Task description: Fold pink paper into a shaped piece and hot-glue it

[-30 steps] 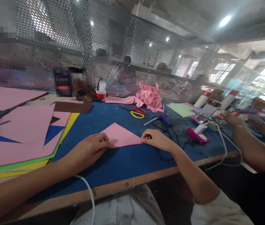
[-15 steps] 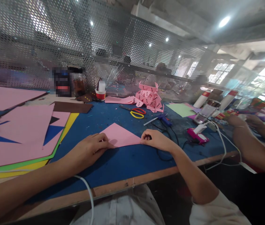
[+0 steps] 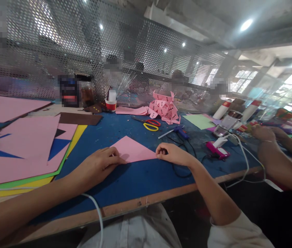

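While the left hand (image 3: 100, 164) pinches the left end of the pink triangle (image 3: 133, 150), the right hand (image 3: 173, 154) grips its right corner, scissors (image 3: 146, 122) lying beyond.

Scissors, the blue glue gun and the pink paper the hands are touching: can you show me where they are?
Scissors (image 3: 145, 121): head view, where blades meet handles.
Blue glue gun (image 3: 182, 132): head view, on its body.
Pink paper (image 3: 135, 151): head view, middle of its visible face.

Red-and-yellow-handled scissors (image 3: 145, 122) lie near a blue glue gun (image 3: 181, 132).
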Available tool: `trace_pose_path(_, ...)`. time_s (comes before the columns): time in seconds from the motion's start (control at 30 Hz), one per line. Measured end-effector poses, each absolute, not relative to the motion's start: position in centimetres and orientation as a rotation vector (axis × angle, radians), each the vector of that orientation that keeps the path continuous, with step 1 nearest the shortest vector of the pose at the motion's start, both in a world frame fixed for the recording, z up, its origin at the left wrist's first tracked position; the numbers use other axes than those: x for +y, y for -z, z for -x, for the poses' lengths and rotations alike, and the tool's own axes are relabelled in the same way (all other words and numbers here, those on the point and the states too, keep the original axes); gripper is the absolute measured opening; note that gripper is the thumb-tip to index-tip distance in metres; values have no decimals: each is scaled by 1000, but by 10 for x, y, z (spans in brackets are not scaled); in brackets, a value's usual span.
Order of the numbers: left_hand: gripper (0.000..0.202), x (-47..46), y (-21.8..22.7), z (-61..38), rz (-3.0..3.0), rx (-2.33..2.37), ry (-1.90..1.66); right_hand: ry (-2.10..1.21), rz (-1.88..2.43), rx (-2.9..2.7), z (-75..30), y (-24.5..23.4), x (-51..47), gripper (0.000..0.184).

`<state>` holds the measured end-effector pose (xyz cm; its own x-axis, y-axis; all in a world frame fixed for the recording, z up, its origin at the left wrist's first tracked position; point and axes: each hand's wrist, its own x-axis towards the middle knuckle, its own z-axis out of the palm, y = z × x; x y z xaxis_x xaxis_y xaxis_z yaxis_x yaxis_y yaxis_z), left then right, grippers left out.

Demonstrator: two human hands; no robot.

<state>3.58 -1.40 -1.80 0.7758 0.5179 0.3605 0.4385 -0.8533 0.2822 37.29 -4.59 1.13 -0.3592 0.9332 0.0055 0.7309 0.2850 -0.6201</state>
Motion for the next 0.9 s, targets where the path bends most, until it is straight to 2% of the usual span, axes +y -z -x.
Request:
trace_pose_path(0.2, 30, -14, 18, -36, -2790, 765, -629, -768, 1483, -2212, -374, -12, -46, 11)
trace_pose_path(0.7, 30, -14, 17, -36, -2776, 761, -661, -732, 1437, -2296, -385, -16, -46, 34)
trace_pose_path(0.8, 31, -15, 17, -36, -2779, 755, -681, -753, 1426, -2262, -381, -19, -46, 31)
trace_pose_path(0.9, 33, -15, 16, -37, -2789, 745, -687, -663, 1421, -2146, -370, -24, -49, 15)
